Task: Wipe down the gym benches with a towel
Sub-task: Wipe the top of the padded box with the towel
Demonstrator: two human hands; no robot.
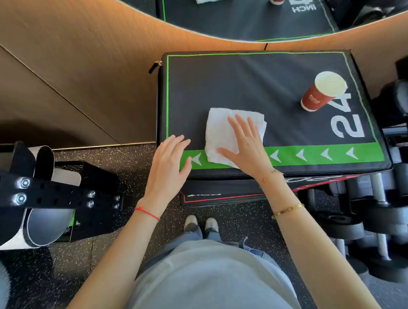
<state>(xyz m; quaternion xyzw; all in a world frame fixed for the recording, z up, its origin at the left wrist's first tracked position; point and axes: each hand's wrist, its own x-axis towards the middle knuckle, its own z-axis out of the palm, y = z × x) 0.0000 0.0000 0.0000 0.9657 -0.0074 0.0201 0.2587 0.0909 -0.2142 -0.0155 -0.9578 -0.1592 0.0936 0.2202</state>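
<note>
On the black, green-edged desk (pixel 248 86), a folded white towel (pixel 220 134) under my flat right hand (pixel 247 147).
Left hand (pixel 170 162) open at the edge; red paper cup (pixel 322 94) stands far right.

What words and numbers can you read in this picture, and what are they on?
"24": big white number on top of the black box, by the red cup.
"24 INCH": mirrored, in the mirror behind the box.
Print on the red cup: too small to read.
White logo on the lower box: too blurred to read.
</note>
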